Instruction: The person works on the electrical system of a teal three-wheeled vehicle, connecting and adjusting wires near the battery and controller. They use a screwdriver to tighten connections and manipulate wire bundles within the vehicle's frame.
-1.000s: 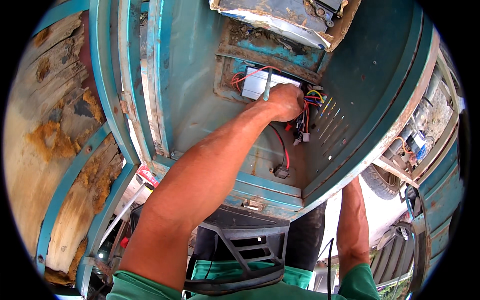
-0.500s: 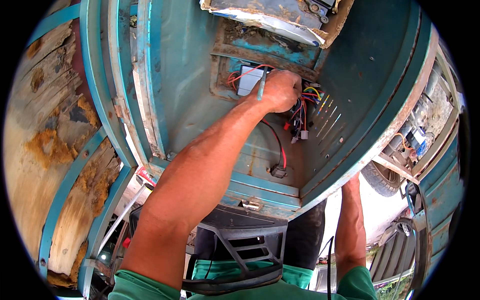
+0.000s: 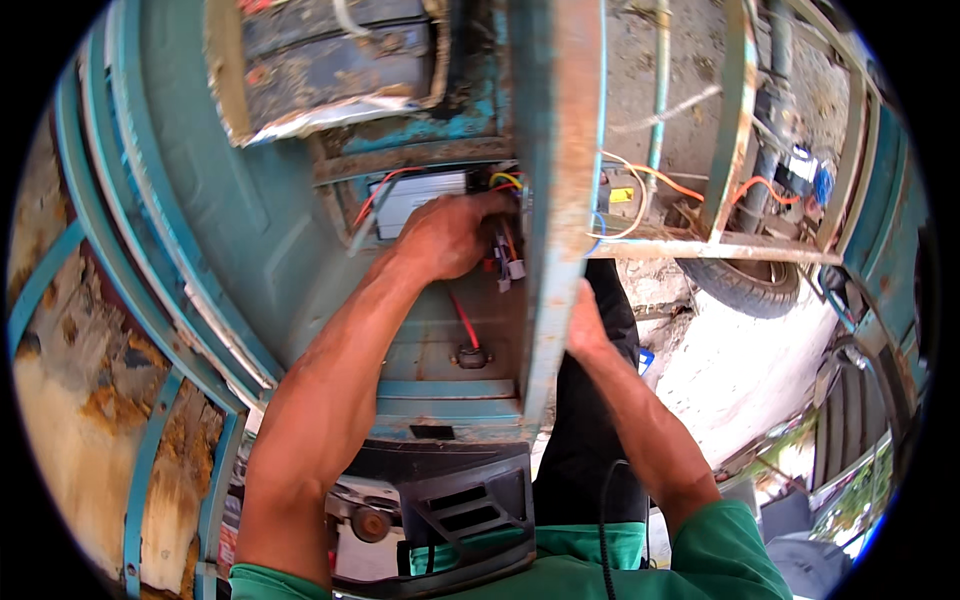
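Observation:
My left hand (image 3: pixel 450 237) reaches into a teal metal compartment, with its fingers curled beside a bundle of coloured wires (image 3: pixel 503 262) with white connectors. What its fingers hold is hidden and slightly blurred. Just left of and beyond the hand lies a silver finned box (image 3: pixel 415 196), with a red wire (image 3: pixel 385 182) at its corner. Outside the compartment, my right hand (image 3: pixel 587 328) is up against the rusty-edged side panel (image 3: pixel 572 180). That panel hides its fingers.
A worn box (image 3: pixel 330 125) holding dark batteries sits at the compartment's far end. From a black fitting (image 3: pixel 472 356) on the floor rises a red cable (image 3: pixel 462 315). Beyond the panel are a rusty frame (image 3: pixel 700 245), orange wiring (image 3: pixel 675 186) and a tyre (image 3: pixel 745 290).
The view has shifted to the right, showing more beyond the side panel. My left hand stays by the wires, turned slightly. My right hand shows more beside the panel's outer side.

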Demonstrator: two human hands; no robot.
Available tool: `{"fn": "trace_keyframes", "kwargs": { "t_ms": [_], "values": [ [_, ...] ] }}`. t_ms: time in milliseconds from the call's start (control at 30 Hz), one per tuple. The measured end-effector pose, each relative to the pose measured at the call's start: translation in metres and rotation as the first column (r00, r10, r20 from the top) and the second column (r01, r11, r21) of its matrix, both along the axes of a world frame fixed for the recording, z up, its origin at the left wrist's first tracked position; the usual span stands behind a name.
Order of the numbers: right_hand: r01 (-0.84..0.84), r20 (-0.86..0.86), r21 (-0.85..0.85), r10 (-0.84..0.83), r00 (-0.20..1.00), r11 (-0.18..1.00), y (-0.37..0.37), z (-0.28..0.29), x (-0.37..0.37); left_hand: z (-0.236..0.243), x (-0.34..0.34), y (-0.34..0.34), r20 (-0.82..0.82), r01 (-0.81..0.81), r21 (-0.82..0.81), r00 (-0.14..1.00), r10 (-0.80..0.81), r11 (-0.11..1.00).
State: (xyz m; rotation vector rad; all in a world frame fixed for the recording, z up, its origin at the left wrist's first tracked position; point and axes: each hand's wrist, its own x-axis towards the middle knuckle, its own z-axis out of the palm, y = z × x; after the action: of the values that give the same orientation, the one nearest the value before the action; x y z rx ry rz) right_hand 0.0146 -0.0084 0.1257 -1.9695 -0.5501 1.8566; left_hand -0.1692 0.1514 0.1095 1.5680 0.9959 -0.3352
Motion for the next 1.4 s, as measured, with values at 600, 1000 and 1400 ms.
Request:
{"fn": "trace_keyframes", "kwargs": {
  "t_ms": [600,1000,1400],
  "values": [
    [0.726,-0.213,-0.635,-0.963,0.163,0.263,-0.007,-0.051,-0.015,-0.029,-0.034,-0.019,0.011,-0.220,-0.154,0.974,0.224,0.963],
    [0.678,-0.095,0.087,-0.671,0.735,0.730,0.001,-0.023,-0.004,-0.021,-0.037,-0.027,-0.014,-0.229,-0.158,0.973,0.230,0.961],
    [0.514,-0.048,0.263,-0.521,0.852,0.817,0.032,-0.045,-0.007,-0.024,-0.036,-0.029,-0.010,-0.223,-0.170,0.974,0.225,0.960]
  ]
}}
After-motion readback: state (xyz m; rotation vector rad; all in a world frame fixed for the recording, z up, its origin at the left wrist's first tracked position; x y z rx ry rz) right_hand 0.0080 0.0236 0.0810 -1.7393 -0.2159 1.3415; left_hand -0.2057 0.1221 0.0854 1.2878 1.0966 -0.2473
